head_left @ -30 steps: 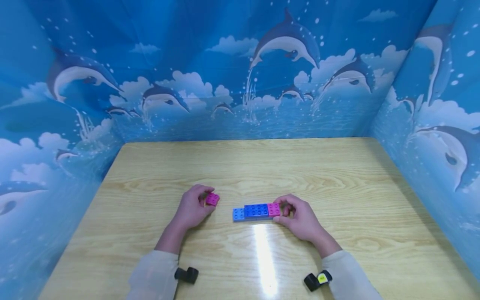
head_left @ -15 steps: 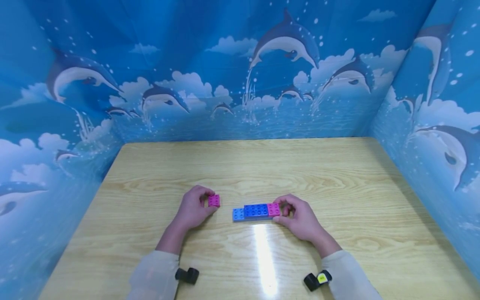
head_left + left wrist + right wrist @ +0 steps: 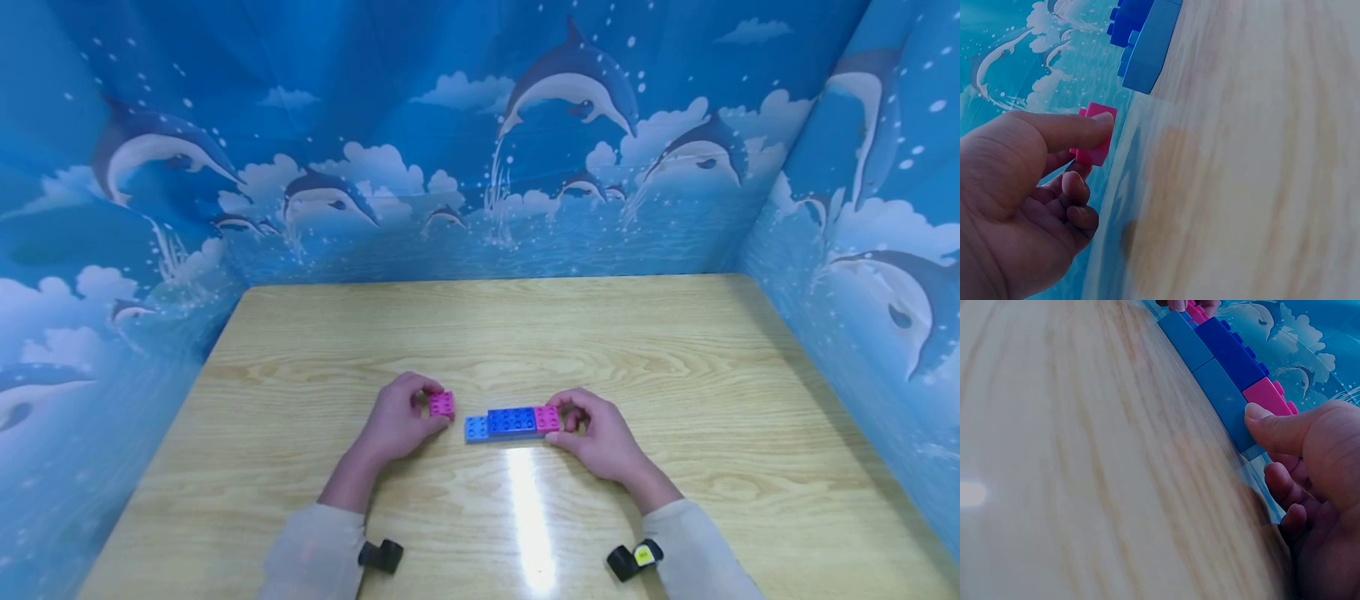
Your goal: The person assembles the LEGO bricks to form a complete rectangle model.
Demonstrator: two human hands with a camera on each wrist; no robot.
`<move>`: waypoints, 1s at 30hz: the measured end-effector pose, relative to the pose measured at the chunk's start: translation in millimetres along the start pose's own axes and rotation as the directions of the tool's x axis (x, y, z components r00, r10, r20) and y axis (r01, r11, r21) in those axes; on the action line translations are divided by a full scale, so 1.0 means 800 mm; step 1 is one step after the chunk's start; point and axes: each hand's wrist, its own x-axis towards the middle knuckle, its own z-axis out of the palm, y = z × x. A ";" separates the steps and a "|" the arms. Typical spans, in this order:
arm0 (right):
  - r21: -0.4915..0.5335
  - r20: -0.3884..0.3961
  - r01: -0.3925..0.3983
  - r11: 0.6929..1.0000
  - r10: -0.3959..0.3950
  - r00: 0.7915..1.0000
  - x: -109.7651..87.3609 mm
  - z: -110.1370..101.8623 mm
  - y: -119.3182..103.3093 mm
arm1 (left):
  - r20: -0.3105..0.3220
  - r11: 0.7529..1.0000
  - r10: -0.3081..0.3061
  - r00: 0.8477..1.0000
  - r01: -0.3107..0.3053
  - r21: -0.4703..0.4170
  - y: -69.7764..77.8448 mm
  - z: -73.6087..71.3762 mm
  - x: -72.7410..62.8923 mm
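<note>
Between thumb and fingers, my left hand (image 3: pixel 399 419) pinches a small pink toy brick (image 3: pixel 442 405), studs up, just left of a joined row of bricks. In the left wrist view that pink brick (image 3: pixel 1099 134) shows above the tabletop. The row has light blue bricks (image 3: pixel 1219 387) as its lower layer, with a dark blue brick (image 3: pixel 512 421) and another pink brick (image 3: pixel 547 418) on top. At its left end light blue studs (image 3: pixel 476 428) lie uncovered. My right hand (image 3: pixel 600 437) grips the row's right end, thumb on the near side; its other fingers are partly hidden.
The wood-grain table (image 3: pixel 495 333) carries the row near its middle. A blue dolphin-print curtain (image 3: pixel 450 167) stands along the back and both sides. A bright light reflection (image 3: pixel 530 517) crosses the near tabletop.
My left hand has moved right, bringing its pink brick closer to the row's left end and turning it straighter. My right hand and the row have stayed in place.
</note>
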 end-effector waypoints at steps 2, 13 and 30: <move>0.005 -0.002 -0.003 1.000 0.003 1.000 -0.001 0.000 -0.006 | 0.008 1.000 0.011 1.000 -0.010 -0.012 0.003 0.001 -0.001; -0.016 0.000 0.014 1.000 -0.014 1.000 0.001 0.001 0.004 | 0.062 0.998 0.040 0.997 -0.037 -0.043 0.019 0.008 -0.010; -0.021 -0.006 0.023 1.000 -0.023 1.000 0.001 0.001 0.005 | 0.136 0.988 0.152 0.979 -0.145 -0.061 0.029 0.022 -0.014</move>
